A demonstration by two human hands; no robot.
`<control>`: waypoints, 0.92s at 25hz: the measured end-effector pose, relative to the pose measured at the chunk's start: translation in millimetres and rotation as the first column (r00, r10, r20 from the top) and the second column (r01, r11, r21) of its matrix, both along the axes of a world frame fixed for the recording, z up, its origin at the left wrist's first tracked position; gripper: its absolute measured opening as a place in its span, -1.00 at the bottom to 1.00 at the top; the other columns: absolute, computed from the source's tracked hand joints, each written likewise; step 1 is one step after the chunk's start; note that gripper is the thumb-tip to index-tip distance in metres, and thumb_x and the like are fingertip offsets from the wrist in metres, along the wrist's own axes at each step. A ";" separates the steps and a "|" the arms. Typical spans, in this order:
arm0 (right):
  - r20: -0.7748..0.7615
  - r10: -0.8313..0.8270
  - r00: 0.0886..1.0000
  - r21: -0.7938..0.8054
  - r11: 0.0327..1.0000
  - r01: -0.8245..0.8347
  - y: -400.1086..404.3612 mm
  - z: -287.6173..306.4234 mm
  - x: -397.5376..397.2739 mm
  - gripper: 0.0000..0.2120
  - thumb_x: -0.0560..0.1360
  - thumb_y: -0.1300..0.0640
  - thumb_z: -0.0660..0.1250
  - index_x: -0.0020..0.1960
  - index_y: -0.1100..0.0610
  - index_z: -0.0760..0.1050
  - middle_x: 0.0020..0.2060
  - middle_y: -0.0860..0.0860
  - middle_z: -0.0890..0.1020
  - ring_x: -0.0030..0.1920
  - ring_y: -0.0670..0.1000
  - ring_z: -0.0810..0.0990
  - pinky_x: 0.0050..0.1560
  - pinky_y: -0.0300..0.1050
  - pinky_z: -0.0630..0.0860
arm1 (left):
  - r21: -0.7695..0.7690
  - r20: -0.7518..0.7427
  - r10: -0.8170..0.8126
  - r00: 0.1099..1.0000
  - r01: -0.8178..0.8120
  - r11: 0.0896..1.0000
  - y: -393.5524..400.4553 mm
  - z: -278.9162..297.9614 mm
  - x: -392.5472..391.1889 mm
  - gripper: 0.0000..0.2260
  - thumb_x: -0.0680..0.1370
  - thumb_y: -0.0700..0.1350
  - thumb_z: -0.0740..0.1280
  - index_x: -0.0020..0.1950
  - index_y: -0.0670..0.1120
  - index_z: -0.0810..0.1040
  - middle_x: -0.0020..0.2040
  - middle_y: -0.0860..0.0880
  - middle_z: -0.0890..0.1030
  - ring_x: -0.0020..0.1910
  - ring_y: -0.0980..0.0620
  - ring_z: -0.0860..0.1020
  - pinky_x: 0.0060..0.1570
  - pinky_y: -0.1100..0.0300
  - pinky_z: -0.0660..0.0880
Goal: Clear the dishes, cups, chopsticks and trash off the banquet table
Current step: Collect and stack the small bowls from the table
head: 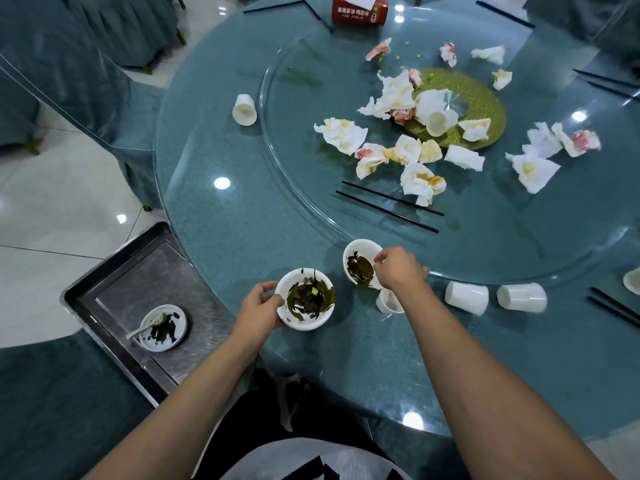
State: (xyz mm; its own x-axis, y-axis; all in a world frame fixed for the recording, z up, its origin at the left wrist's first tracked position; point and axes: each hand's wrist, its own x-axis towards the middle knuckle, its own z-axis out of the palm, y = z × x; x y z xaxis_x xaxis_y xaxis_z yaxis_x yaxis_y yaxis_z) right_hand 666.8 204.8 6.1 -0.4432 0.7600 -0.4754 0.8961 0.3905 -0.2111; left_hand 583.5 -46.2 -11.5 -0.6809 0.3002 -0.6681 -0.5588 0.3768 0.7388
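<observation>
Your left hand (pixel 258 311) is wrapped around the near-left rim of a white round bowl with dark green leafy leftovers (pixel 305 299), thumb on top of the rim and fingers under the side, so that one is properly held. Your right hand (pixel 398 268) is pinched on the right rim of a second white bowl smeared with the same dark greens (pixel 360 263), which is tipped up toward you right at the edge of the clear glass turntable (pixel 277 133). Tucked just under your right wrist is a small white plastic cup (pixel 388 303), partly hidden by your arm.

To the right of that, two more white cups lie on their sides (pixel 467 297) (pixel 522 297) on the round blue-green glass-topped bench (pixel 214 237), and a pair of black chopsticks (pixel 614 310) sits near the right edge. Off your left side, a rectangular stainless steel tray (pixel 121 271) sits just below the bench edge, with a small white dish (pixel 163 328) in it holding a white spoon and some dark scraps.

Further out on the turntable there's another black chopstick pair (pixel 389 206), then a whole mess of crumpled white napkins stained orange and red (pixel 408 150) scattered around a gold-green glittery centre disc (pixel 485 109), with an overturned white cup (pixel 437 123) among them. One more white cup (pixel 244 109) lies on the bench just left of the turntable. At the far side there's a red tissue box (pixel 359 10) and more black chopsticks (pixel 273 6).
</observation>
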 end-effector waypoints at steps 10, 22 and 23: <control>-0.226 -0.073 0.971 -0.007 0.997 0.074 -4.4 -13.7 9.4 -0.76 0.59 0.27 0.32 0.10 0.02 0.68 0.06 0.05 0.71 0.03 0.10 0.64 0.16 0.05 0.56 | 0.003 -0.025 0.025 0.999 -0.025 1.000 1.7 2.1 3.3 -0.75 0.60 -0.29 0.25 0.24 -0.07 0.51 0.03 -0.07 0.64 -0.09 -0.06 0.66 -0.09 0.05 0.63; -0.611 -0.218 0.761 -0.345 0.939 -0.008 -31.5 -0.2 -2.0 -0.76 0.49 0.27 0.37 -0.03 -0.09 0.58 -0.26 0.00 0.68 -0.36 -0.08 0.52 -0.35 -0.17 0.42 | -0.002 -0.014 0.046 0.999 -0.046 0.999 2.5 10.8 6.5 -0.77 0.61 -0.26 0.23 0.24 -0.08 0.51 0.03 -0.07 0.65 -0.09 0.00 0.67 -0.32 0.25 0.57; -0.606 -0.197 0.770 -0.357 0.933 -0.042 -36.0 -1.4 -1.8 -0.75 0.49 0.26 0.38 -0.02 -0.10 0.58 -0.27 0.01 0.68 -0.36 -0.07 0.52 -0.35 -0.15 0.44 | 0.000 -0.005 0.055 0.998 -0.055 0.998 2.6 11.6 6.5 -0.79 0.63 -0.24 0.21 0.22 -0.08 0.52 0.04 -0.09 0.66 -0.08 -0.01 0.66 -0.32 0.25 0.57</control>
